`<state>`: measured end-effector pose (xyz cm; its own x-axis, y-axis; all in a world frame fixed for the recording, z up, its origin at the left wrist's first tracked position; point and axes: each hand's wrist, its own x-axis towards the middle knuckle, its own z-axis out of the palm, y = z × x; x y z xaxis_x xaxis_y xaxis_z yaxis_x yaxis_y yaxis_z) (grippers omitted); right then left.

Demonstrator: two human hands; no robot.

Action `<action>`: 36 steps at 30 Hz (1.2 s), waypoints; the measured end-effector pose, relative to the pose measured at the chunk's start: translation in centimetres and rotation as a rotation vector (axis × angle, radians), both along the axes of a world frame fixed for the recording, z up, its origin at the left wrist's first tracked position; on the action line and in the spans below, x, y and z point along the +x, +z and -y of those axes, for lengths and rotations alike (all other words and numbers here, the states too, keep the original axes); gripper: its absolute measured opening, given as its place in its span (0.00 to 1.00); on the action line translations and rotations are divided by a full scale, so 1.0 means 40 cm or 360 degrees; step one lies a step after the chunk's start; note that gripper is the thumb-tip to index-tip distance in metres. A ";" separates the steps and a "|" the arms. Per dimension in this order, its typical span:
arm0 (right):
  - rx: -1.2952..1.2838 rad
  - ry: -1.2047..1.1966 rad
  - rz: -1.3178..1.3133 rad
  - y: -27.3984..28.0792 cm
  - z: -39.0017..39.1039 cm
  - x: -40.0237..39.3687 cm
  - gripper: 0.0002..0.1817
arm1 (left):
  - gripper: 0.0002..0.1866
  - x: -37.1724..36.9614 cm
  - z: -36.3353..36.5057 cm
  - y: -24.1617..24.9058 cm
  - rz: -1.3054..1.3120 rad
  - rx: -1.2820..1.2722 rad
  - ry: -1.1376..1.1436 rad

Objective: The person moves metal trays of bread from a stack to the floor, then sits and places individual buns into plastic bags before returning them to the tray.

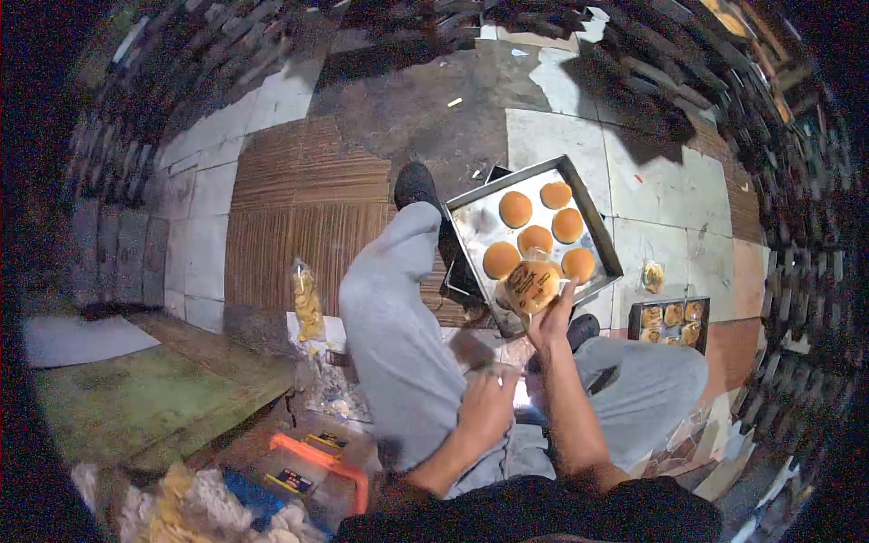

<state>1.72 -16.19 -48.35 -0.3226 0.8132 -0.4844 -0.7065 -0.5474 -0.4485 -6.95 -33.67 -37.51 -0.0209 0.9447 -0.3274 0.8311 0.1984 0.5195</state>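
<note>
My right hand (550, 324) is closed on a bun in a clear printed plastic wrapper (530, 288), held over the near edge of a metal baking tray (471, 228). Several round golden buns (516, 209) sit unwrapped in the tray. My left hand (489, 398) is over my lap, its fingers curled together. What it pinches, if anything, is too small and blurred to name. Close beside its fingertips is a bright white lit patch (522, 396), whose kind I cannot make out.
A dark crate (670, 302) of wrapped buns stands at the right, with one wrapped bun (652, 276) on the floor behind it. A clear bag of yellow food (307, 303) stands left of my leg. An orange-rimmed container (319, 460) and a green board (172, 389) are nearer.
</note>
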 end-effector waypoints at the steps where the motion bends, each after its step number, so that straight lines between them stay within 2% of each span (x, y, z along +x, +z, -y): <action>1: -0.0111 0.0023 -0.0019 -0.022 -0.020 -0.022 0.46 | 0.20 0.011 0.032 -0.009 0.0022 -0.0048 -0.0077; 2: -0.0220 0.0048 -0.0036 -0.062 -0.042 -0.042 0.46 | 0.20 0.017 0.047 -0.027 0.0042 -0.0047 -0.0053; 3: -0.0199 0.0051 -0.0060 -0.152 -0.075 -0.061 0.47 | 0.19 0.022 0.055 -0.049 -0.0039 -0.0065 -0.0142; 4: -0.0202 0.0071 -0.0039 -0.181 -0.111 -0.098 0.47 | 0.18 0.022 0.057 -0.064 -0.0119 -0.0084 -0.0231; 6: -0.0502 0.0127 0.0226 -0.219 -0.171 -0.165 0.43 | 0.15 0.011 0.039 -0.041 -0.0083 -0.0209 -0.0332; 7: -0.0506 0.0131 0.0247 -0.311 -0.200 -0.146 0.43 | 0.14 0.012 0.041 -0.044 -0.0048 -0.0158 -0.0292; 9: 0.0149 0.0989 0.2081 -0.512 -0.273 -0.094 0.34 | 0.13 -0.003 0.034 -0.039 -0.0027 -0.0084 -0.0249; 10: 0.0540 0.1152 0.2626 -0.413 -0.261 -0.092 0.31 | 0.13 -0.009 0.030 -0.028 -0.0012 -0.0021 -0.0230; 12: 0.1507 0.1559 0.3147 -0.215 -0.196 -0.073 0.25 | 0.12 -0.013 0.022 -0.021 0.0012 0.0054 -0.0198; 13: 0.1789 0.1725 0.3094 -0.125 -0.158 -0.047 0.22 | 0.12 -0.017 0.020 -0.019 0.0056 0.0104 -0.0201; 14: 0.1801 0.1847 0.2882 -0.020 -0.108 -0.018 0.19 | 0.11 -0.016 0.026 -0.015 0.0100 0.0155 -0.0214; 15: 0.1475 0.1836 0.2481 0.053 -0.053 0.016 0.17 | 0.15 -0.011 0.037 -0.033 0.0241 0.0181 -0.0192; 16: 0.1131 0.1772 0.2117 0.126 0.002 0.051 0.16 | 0.15 -0.003 0.045 -0.043 0.0246 0.0192 -0.0209; 18: 0.1353 0.1847 0.1563 0.243 0.115 0.131 0.15 | 0.17 0.004 0.047 -0.041 0.0262 -0.0037 -0.0152; 20: 0.1364 0.1877 0.1703 0.296 0.234 0.184 0.17 | 0.18 0.001 0.038 -0.025 0.0309 0.0003 -0.0117; 22: 0.1361 0.1854 0.1816 0.336 0.270 0.231 0.17 | 0.21 0.004 0.022 0.002 0.0522 -0.0212 -0.0083; 23: 0.1352 0.1867 0.1930 0.354 0.281 0.255 0.18 | 0.24 0.011 0.027 0.017 0.0801 -0.0071 0.0063; 24: 0.1372 0.1839 0.1929 0.381 0.261 0.272 0.18 | 0.24 0.023 0.011 0.031 0.0780 -0.0052 0.0051; 26: 0.1861 0.1066 0.2014 0.449 0.207 0.294 0.16 | 0.23 0.038 -0.020 0.061 0.1117 0.0559 0.0056; 27: 0.1854 0.1035 0.2007 0.486 0.193 0.301 0.16 | 0.18 0.030 -0.042 0.018 0.0770 0.0466 -0.0204; 29: 0.1911 0.0838 0.2074 0.551 0.170 0.316 0.11 | 0.14 -0.007 -0.134 0.132 0.0265 0.0328 -0.0378; 30: 0.1907 0.0794 0.2074 0.568 0.174 0.315 0.11 | 0.14 -0.026 -0.172 0.166 0.0242 0.0338 -0.0409; 32: 0.1747 0.0744 0.1980 0.594 0.186 0.296 0.09 | 0.12 -0.046 -0.225 0.216 -0.0202 0.0921 -0.0559; 33: 0.1926 0.0732 0.2007 0.601 0.189 0.292 0.13 | 0.12 -0.042 -0.234 0.228 -0.0208 0.0935 -0.0572; 34: 0.1930 0.0709 0.2010 0.591 0.196 0.284 0.13 | 0.12 -0.042 -0.244 0.238 -0.0213 0.1170 -0.0678; 35: 0.1994 0.0669 0.1989 0.563 0.205 0.276 0.18 | 0.12 -0.043 -0.253 0.245 -0.0217 0.1404 -0.0784; 36: 0.2054 0.0636 0.1964 0.530 0.212 0.270 0.23 | 0.12 -0.046 -0.253 0.244 -0.0223 0.1410 -0.0795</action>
